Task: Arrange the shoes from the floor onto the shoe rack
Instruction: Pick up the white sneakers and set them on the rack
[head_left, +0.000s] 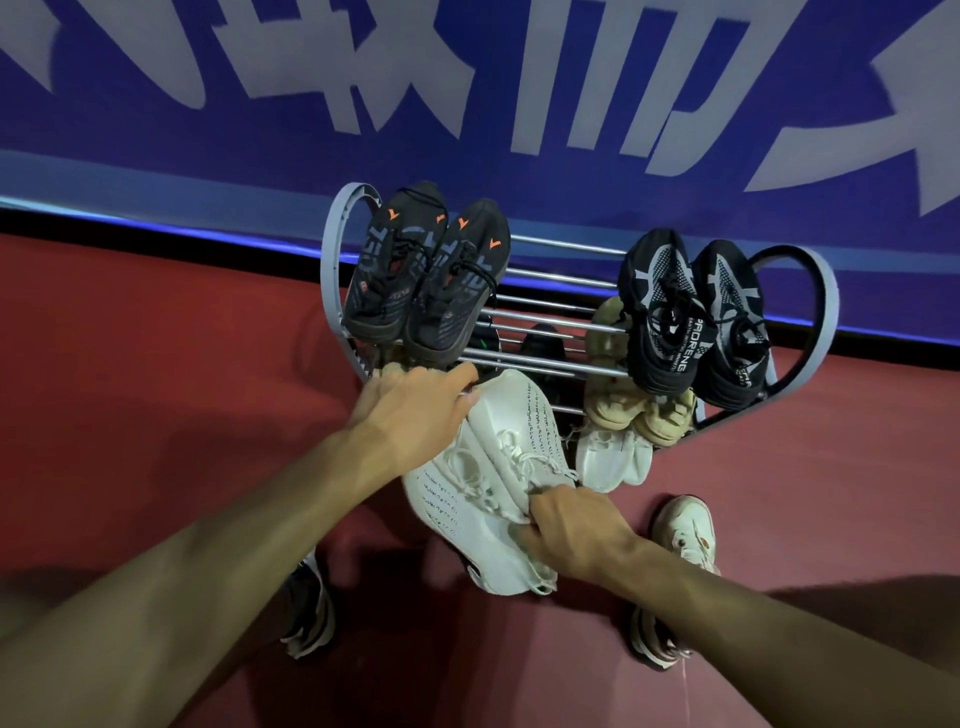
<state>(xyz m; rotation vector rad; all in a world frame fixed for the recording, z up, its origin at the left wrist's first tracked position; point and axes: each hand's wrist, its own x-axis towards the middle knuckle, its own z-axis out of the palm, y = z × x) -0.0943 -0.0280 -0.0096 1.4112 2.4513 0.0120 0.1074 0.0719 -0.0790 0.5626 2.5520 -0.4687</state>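
Shoe rack (550, 280): metal bars between heart-shaped end frames, standing on red floor (130, 389) against a blue banner wall (519, 104) with white characters.

Top tier, left end: pair of black shoes with orange marks (426, 280), side by side, toes pointing toward the viewer. Top tier, right end: pair of black-and-grey knit shoes (693, 317), also side by side, heels near the rack's front edge.

Lower tier, right side: tan shoes (639, 415) seen partly under the black-and-grey pair; another tan shoe (605, 327) shows through the bars above them. Dark shoes sit under the bars at middle, unclear in detail.

White knit shoes (493, 467): a pair pressed together, held at the rack's front edge, toes toward the lower tier on the left half. Left hand (415, 410) rests over the toe end, fingers curled against the front bar and shoe; grip there partly hidden. Right hand (576, 530) pinches the heel collars, fingers curled tight into the fabric.

Floor, just in front of the rack's right half: one white shoe (613, 460). Nearer the viewer, right: white sneaker (685, 530). Dark sneakers show under each forearm, left (311, 613) and right (654, 639).
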